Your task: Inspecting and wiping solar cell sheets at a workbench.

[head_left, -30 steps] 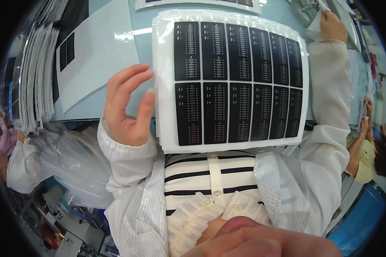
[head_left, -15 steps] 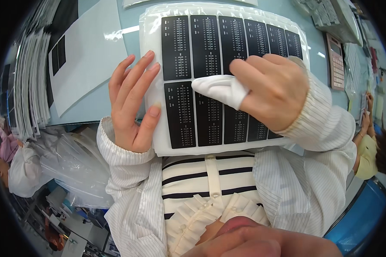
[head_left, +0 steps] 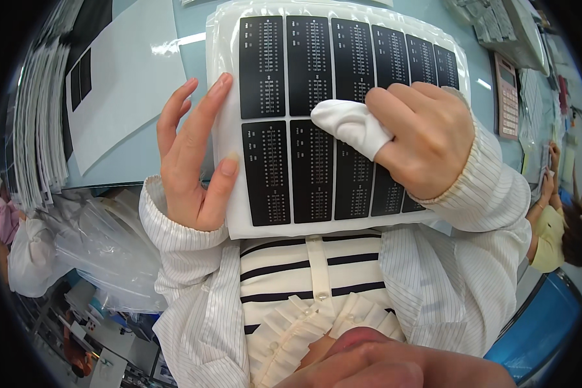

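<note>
A white sheet (head_left: 235,216) bearing two rows of black rectangular labels (head_left: 263,64) lies before me, on top of a pile of similar pale sheets. Small white printed marks run down each label. My right hand (head_left: 427,142) is closed, with a white cloth (head_left: 352,126) wrapped over its extended finger. The cloth tip rests on or just over the gap between the two rows, by the second column. At the pile's left edge, my left hand (head_left: 191,155) is open, fingers apart, its thumb and fingertips against the border. My right hand hides part of the right-hand labels.
A tall stack of sheets (head_left: 35,123) stands at the far left, beside a large white sheet (head_left: 126,84) with two black labels. A pink calculator (head_left: 507,97) lies to the right. Clear plastic bags (head_left: 103,252) hang below the table's left edge. Other people sit at both sides.
My right hand with the cloth has moved right and slightly away from me across the labels. My left hand stays at the left border, its fingers slightly shifted.
</note>
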### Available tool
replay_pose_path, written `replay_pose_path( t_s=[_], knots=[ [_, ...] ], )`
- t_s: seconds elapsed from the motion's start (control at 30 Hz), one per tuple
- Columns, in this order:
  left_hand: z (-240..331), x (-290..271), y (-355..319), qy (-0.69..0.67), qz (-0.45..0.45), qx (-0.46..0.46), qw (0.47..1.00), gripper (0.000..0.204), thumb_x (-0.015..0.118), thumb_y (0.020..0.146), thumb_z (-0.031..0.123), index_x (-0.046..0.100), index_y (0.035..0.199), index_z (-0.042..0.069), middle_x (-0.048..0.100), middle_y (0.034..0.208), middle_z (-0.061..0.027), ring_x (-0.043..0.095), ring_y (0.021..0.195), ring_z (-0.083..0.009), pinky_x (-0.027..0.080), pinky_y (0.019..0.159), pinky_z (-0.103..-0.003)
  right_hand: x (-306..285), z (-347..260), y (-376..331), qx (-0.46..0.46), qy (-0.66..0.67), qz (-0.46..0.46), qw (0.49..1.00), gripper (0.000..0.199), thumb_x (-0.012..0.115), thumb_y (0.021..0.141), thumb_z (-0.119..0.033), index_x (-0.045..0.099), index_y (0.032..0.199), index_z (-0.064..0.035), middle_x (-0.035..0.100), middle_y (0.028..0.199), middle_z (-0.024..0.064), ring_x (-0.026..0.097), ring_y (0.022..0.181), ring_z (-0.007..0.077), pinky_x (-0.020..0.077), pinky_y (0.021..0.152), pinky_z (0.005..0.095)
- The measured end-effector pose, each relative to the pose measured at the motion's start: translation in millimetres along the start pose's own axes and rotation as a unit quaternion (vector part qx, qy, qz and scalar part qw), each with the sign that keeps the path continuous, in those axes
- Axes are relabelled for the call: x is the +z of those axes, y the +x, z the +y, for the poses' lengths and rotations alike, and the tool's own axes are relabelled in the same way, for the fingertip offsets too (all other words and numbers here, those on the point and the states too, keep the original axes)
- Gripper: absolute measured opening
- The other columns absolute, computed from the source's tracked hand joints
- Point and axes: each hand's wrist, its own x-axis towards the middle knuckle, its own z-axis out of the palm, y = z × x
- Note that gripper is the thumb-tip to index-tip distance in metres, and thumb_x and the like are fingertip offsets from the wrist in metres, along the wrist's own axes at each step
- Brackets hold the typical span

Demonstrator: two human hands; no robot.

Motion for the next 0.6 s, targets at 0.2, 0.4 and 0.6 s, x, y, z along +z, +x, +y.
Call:
replay_pose_path(
  t_s=[0.2, 0.4, 0.6],
  knots=[
    [-3, 1, 0, -0.003, 0.000, 0.013, 1.000, 0.061, 0.054, 0.078, 0.015, 0.045, 0.136, -0.003, 0.052, 0.137, -0.0159, 0.032, 0.133, -0.0388, 0.026, 0.109, -0.047, -5, -2, 2, -0.029, -0.057, 0.024, 0.998, 0.018, 0.073, 0.073, -0.013, 0.069, 0.086, -0.0009, 0.048, 0.063, 0.0042, 0.049, 0.052, 0.0139, 0.0357, 0.041, 0.0285],
    [0, -1, 0, 0.012, -0.024, 0.016, 1.000, 0.061, 0.050, 0.086, 0.022, 0.037, 0.141, -0.003, 0.048, 0.139, -0.0186, 0.026, 0.139, -0.0342, 0.020, 0.113, -0.045, 1, -1, 3, -0.040, -0.056, -0.006, 0.998, 0.019, 0.073, 0.074, -0.013, 0.071, 0.088, -0.0015, 0.049, 0.063, 0.0030, 0.050, 0.053, 0.0139, 0.0376, 0.042, 0.0269],
    [-1, 2, 2, -0.009, 0.006, 0.018, 1.000, 0.062, 0.056, 0.078, 0.014, 0.045, 0.136, -0.003, 0.054, 0.133, -0.0175, 0.034, 0.133, -0.0399, 0.028, 0.109, -0.048, -9, 0, 2, -0.033, -0.075, -0.051, 0.995, 0.015, 0.069, 0.076, -0.016, 0.070, 0.077, -0.0009, 0.050, 0.065, 0.0024, 0.052, 0.056, 0.0134, 0.0400, 0.046, 0.0267]
  ],
)
